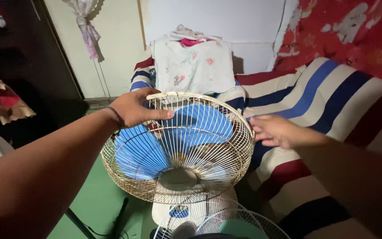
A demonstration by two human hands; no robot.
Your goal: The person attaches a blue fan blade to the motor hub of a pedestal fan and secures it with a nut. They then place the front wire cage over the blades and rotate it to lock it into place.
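Gripping the top rim of the round cream-coloured wire fan guard (186, 150), your left hand (134, 108) has its thumb laid over the wires and its fingers curled behind the rim. Blue plastic fan blades (140, 152) show through the grille, with a pale hub cap at the centre. Your right hand (274, 130) sits just beside the guard's right edge, fingers loosely spread and holding nothing; whether it touches the wires you cannot tell. The fan stands over a green floor (91, 203), against a bed with a red, white and blue striped cover (323, 95). A second white wire grille (239, 221) lies below.
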